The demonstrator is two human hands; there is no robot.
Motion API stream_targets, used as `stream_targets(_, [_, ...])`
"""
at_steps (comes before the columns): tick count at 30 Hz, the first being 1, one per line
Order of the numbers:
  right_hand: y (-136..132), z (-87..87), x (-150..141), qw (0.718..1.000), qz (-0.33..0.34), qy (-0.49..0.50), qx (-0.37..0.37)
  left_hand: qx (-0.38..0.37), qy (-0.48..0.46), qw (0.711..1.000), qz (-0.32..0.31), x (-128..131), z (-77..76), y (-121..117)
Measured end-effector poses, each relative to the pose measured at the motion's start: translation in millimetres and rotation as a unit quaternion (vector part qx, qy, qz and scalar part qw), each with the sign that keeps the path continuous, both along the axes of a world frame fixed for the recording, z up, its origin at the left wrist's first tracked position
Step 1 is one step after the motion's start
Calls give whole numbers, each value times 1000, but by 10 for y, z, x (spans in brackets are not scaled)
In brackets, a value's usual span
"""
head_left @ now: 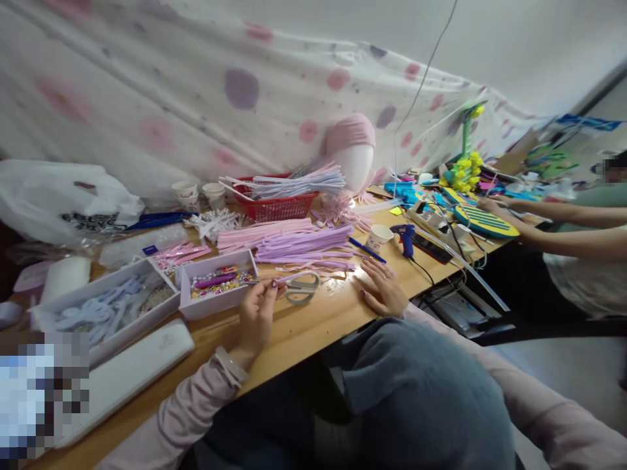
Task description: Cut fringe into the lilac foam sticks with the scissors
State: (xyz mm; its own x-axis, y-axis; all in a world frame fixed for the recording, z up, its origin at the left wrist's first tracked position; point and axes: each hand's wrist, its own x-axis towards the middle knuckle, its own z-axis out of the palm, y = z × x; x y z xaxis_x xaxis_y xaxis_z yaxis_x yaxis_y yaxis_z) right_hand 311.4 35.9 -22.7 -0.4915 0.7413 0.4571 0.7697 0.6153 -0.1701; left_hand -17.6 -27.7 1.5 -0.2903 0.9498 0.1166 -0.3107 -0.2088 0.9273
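My left hand (257, 313) is raised over the wooden table (313, 326), with its fingertips pinched on a thin pink strip (289, 279). The strip reaches toward grey-handled scissors (301, 288) lying just to its right. A small white box of beads and trinkets (218, 282) sits just left of the hand. My right hand (385, 287) lies flat on the table with fingers spread and holds nothing. Behind both hands lies a pile of pink and lilac strips (294, 241). A blue pen (367, 250) rests beyond my right hand.
A blue glue gun (404, 238) and paper cup (378, 236) stand at right. Another person's arms (548, 215) reach onto the table there. A red basket (274, 205), a mannequin head (355, 156), white boxes (105, 310) and a long white case (132, 372) crowd the table.
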Motion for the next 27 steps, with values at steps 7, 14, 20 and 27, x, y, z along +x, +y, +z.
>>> stream_targets(7, [-18,-7,-32,1000,-6,-2,-6,-30,-28,999,-19,24,-43,-19])
stream_targets(14, [-54,28,-77,1000,6,1,19,-49,-53,997,-26,-3,-33,-28])
stream_targets(20, [-52,57,-88,999,35,-4,32,-39,-51,996,-60,-4,-24,-42])
stream_targets(27, [-148,189,-327,997,54,25,58,-39,-56,997,-42,-29,-108,25])
